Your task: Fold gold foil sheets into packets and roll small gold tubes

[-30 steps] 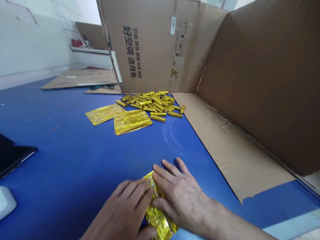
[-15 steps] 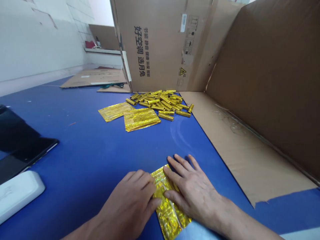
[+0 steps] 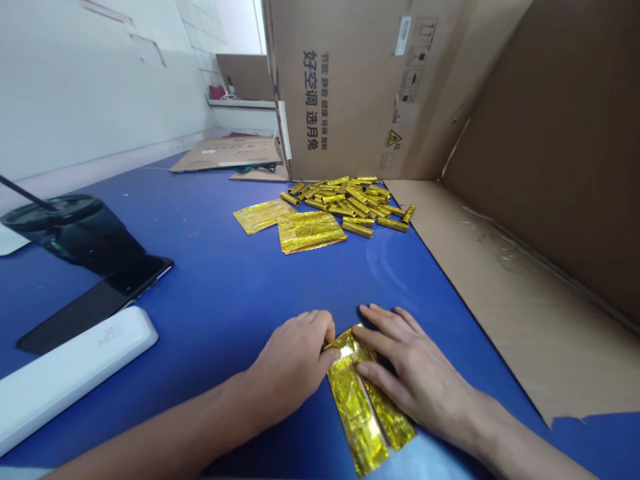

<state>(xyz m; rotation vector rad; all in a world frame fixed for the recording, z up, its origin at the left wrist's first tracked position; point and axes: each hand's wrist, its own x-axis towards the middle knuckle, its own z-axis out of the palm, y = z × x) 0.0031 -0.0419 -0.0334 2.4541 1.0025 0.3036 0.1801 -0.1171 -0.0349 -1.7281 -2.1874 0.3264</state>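
A sheet of shiny gold foil paper point(image 3: 354, 408) lies on the blue table in front of me, its two sides folded toward a lengthwise seam. My left hand point(image 3: 299, 360) is closed, thumb and fingers pinching the far left edge of the sheet, which lifts slightly there. My right hand point(image 3: 413, 370) rests flat over the sheet's right part with fingers spread. Farther off are two flat gold foil stacks point(image 3: 313, 232) and a heap of small rolled gold foil tubes point(image 3: 357, 200).
On the left stand a dark cup with a straw point(image 3: 75, 233), a black phone point(image 3: 95, 307) and a long white case point(image 3: 75, 373). Large cardboard box walls point(image 3: 360, 87) rise at the back and right. A cardboard flap point(image 3: 490, 300) covers the table's right side.
The view has swung left, bringing the cup into sight. My left hand has slid to the sheet's far left corner and pinches it; my right hand stays flat on the foil.
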